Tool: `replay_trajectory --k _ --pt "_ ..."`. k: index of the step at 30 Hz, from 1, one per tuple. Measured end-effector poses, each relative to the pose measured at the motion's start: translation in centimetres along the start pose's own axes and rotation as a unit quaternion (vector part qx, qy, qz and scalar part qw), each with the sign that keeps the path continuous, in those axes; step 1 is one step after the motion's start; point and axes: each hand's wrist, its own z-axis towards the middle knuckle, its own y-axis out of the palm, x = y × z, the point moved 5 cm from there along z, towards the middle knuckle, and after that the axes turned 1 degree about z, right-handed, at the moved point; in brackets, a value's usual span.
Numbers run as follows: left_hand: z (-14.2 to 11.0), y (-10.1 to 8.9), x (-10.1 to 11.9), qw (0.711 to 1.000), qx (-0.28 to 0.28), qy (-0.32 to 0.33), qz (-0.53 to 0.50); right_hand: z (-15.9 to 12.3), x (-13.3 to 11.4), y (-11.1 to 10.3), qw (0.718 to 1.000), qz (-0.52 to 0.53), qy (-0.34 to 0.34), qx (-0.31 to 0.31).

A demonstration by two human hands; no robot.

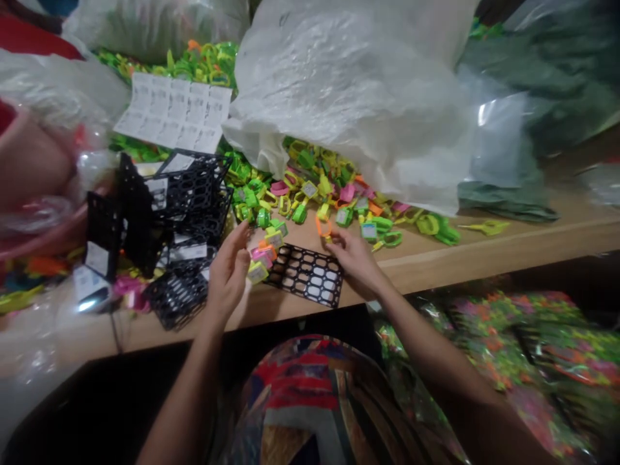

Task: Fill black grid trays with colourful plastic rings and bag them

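Note:
My left hand (227, 274) is raised over the wooden tabletop with its fingers apart and curled, holding nothing. Just beside it lies a small heap of plastic pieces with square labels (261, 254). My right hand (355, 255) pinches an orange plastic ring (323, 227) at its fingertips, at the edge of a large spread of neon green, yellow and pink plastic pieces (314, 187). A flat black perforated plastic grid (306, 276) lies on the table between my hands.
Several black perforated grids (188, 206) stand in a stack to the left. A printed label sheet (172, 113) rests behind them. A white plastic sack (349, 97) and a green bag (508, 110) lie at the back. Filled bags (498, 349) sit below the table edge (436, 265).

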Motion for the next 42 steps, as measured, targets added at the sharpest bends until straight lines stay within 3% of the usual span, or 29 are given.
replay_trajectory --k 2,4,9,19,27,30,33,35,38,40,42 --pt "-0.5 0.6 -0.1 1.000 -0.029 0.003 -0.008 -1.0 -1.4 2.7 0.991 0.117 -0.026 -0.064" --pt "-0.6 1.4 -0.3 0.998 -0.058 0.018 0.024 -2.0 -2.9 5.3 0.978 0.171 -0.051 -0.111" --pt "-0.6 2.4 -0.8 0.993 -0.056 0.055 0.082 -3.7 -4.5 9.3 0.972 0.140 -0.095 -0.161" --pt "-0.7 2.6 -1.2 0.993 -0.074 0.052 0.080 -4.7 -3.1 10.5 0.981 0.003 -0.161 -0.107" --pt "-0.9 2.5 0.4 0.991 -0.068 0.068 0.091 -5.3 -4.5 11.9 0.951 0.008 -0.267 -0.153" --pt "-0.7 2.6 0.7 0.991 -0.056 0.065 0.104 -5.0 -5.4 9.8 0.949 0.012 -0.280 -0.147" --pt "-0.4 2.4 0.8 0.992 -0.036 0.052 0.113 -4.3 -4.5 4.3 0.971 0.004 -0.232 -0.058" --pt "-0.4 2.2 1.0 0.989 -0.022 0.060 0.130 -3.9 -2.2 -0.6 0.986 -0.049 -0.152 0.042" --pt "-0.7 2.2 1.6 0.985 -0.036 0.093 0.143 -4.4 2.3 -6.7 0.974 -0.184 -0.018 0.135" --pt "-1.0 2.5 2.0 0.980 -0.058 0.117 0.147 -5.0 5.0 -8.7 0.961 -0.233 0.038 0.146" --pt "-1.1 2.8 2.2 0.978 -0.056 0.128 0.157 -5.5 6.9 -9.3 0.959 -0.223 0.072 0.160"
